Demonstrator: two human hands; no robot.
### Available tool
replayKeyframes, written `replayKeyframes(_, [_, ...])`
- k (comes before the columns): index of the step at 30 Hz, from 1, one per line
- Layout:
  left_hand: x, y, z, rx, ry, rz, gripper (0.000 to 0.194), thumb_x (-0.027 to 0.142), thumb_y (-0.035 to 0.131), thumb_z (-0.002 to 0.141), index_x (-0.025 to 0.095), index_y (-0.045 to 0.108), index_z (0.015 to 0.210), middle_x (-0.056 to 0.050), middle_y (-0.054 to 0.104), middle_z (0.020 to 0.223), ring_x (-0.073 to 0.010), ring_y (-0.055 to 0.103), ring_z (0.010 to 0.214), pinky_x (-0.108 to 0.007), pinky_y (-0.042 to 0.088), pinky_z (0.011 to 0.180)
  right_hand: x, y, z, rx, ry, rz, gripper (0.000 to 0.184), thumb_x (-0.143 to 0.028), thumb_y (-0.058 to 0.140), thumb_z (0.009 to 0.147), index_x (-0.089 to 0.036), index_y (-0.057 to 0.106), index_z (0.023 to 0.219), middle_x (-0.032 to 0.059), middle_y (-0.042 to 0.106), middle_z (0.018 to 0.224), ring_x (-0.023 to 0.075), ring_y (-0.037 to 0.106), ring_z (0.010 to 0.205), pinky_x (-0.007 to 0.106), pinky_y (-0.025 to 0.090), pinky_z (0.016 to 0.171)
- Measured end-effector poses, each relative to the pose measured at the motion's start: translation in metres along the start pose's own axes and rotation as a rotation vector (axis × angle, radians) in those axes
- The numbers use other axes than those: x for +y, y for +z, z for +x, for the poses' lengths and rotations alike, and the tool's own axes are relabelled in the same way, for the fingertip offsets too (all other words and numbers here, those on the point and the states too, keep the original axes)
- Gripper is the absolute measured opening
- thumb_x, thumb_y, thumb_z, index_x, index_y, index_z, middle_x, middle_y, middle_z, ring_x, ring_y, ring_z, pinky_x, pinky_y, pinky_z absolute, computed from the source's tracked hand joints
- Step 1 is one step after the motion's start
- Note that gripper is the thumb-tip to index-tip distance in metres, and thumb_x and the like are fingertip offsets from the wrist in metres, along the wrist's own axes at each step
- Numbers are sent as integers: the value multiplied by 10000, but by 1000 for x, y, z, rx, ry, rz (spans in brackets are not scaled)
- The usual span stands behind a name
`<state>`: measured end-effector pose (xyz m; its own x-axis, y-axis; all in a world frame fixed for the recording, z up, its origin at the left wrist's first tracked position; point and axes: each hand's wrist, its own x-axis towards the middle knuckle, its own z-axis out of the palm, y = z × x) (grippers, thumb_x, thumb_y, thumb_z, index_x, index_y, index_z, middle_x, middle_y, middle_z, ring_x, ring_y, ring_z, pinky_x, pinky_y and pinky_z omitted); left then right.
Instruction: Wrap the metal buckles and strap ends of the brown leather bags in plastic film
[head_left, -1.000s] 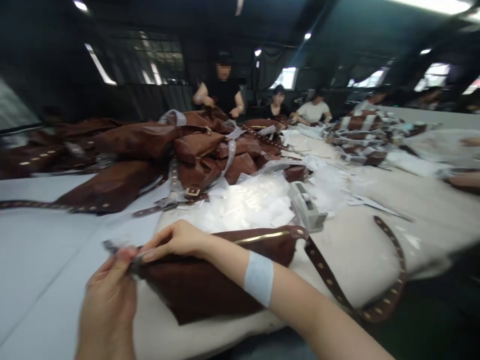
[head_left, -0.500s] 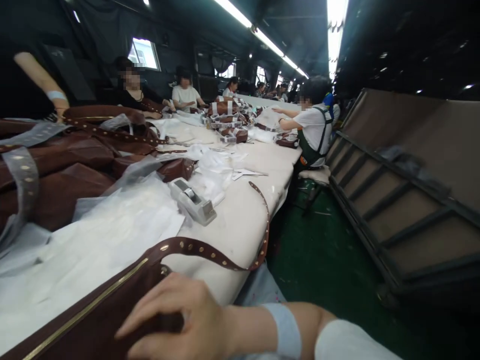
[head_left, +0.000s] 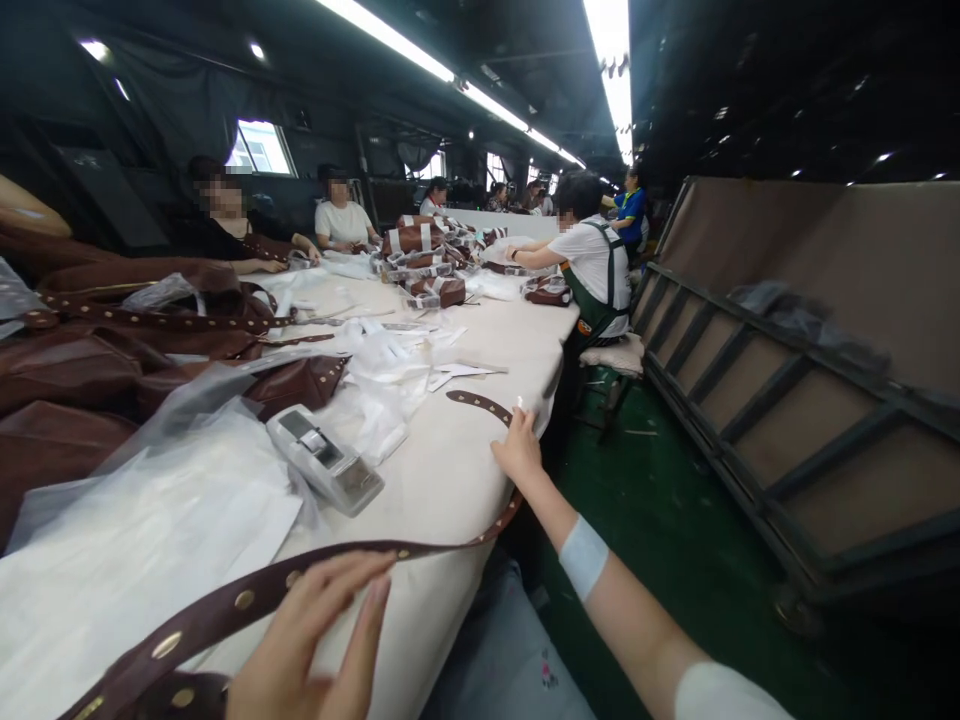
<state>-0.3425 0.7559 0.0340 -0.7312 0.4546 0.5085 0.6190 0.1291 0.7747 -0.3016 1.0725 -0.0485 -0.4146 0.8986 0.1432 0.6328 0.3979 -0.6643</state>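
Observation:
A dark brown leather strap (head_left: pixel 300 580) with brass studs crosses the cream padded table (head_left: pixel 450 510) and runs over its near edge. My right hand (head_left: pixel 519 447), with a white band on the wrist, grips the strap's far stretch at the table edge. My left hand (head_left: pixel 307 635) rises at the bottom of the view, its fingers apart, with the strap lying against the fingertips. A brown leather bag (head_left: pixel 180 695) shows only as a dark corner below, mostly cut off by the frame. A grey tape dispenser (head_left: pixel 324 460) stands on clear plastic sheets (head_left: pixel 150 530).
Brown leather bags (head_left: pixel 67 370) lie heaped at the left. Loose plastic wrap (head_left: pixel 382 375) covers the middle of the table. Co-workers sit along the table, one in a green apron (head_left: pixel 592 275). A tall metal-framed rack (head_left: pixel 772 400) leans at the right beyond the green floor (head_left: pixel 660 500).
The view has swung further right. My right hand has left the bag and reached out along the strap to the table edge. My left hand has come into view beneath the strap.

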Motion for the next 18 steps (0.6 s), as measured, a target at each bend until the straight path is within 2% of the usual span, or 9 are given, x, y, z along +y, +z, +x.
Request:
replayKeyframes(1, [1,16,32,-87,23,78,231,522,741,771,331,806,883,-67,755,930,-282,694,753,-349,524,529,3,-2,8,-14,12,13,651,-177,728,798,-99,496,1401,223,493,1387,315,632,1132,407,495,986])
replayKeyframes(2, [-1,34,66,-105,35,138,220,498,697,802,306,796,843,-74,740,845,-276,672,699,-358,518,573,6,-4,14,-24,21,33,505,-157,701,812,-104,573,1298,212,548,1319,312,643,1101,408,493,969])
replayKeyframes(5, [-21,90,163,-27,-40,335,167,361,787,674,236,711,754,-100,652,757,-328,636,747,-432,513,743,15,-12,24,-70,38,126,113,-113,690,778,-154,650,876,148,654,1069,303,627,1097,394,473,950])
replayKeyframes(8, [-46,127,218,73,-155,368,487,301,905,493,247,440,630,-117,585,849,-421,619,977,-522,482,868,22,-20,17,-128,31,323,207,-119,714,698,-189,519,685,95,658,952,261,617,1020,344,486,859])
replayKeyframes(11, [-60,140,235,75,-194,321,484,219,835,568,262,353,586,-34,485,690,-366,622,886,-499,471,852,31,-29,-5,-237,71,594,116,-205,567,778,-216,460,734,47,633,801,162,548,640,283,443,583])
replayKeyframes(12, [-61,141,238,76,-202,297,410,180,783,607,252,381,571,-5,439,629,-333,617,827,-481,469,840,34,-32,-13,-268,86,667,53,-237,506,802,-219,468,770,34,613,766,132,464,537,267,389,507])
replayKeyframes(14, [-55,141,238,108,-222,240,243,147,699,662,220,483,577,11,407,565,-294,603,758,-459,467,825,41,-37,-27,-338,121,875,145,-307,455,823,-201,538,875,0,547,722,94,303,455,245,288,435])
replayKeyframes(16, [-42,142,224,146,-245,165,97,234,664,734,189,603,673,-17,498,580,-275,615,734,-432,491,793,43,-41,-38,-448,188,1202,297,-397,541,819,-169,623,991,-41,457,674,71,208,450,226,217,420])
replayKeyframes(18, [-23,143,189,140,-280,30,254,411,637,796,168,694,846,-57,635,679,-253,648,712,-387,531,733,38,-40,-46,-582,286,1521,422,-477,700,781,-140,684,1035,-41,482,671,42,179,443,211,169,410])
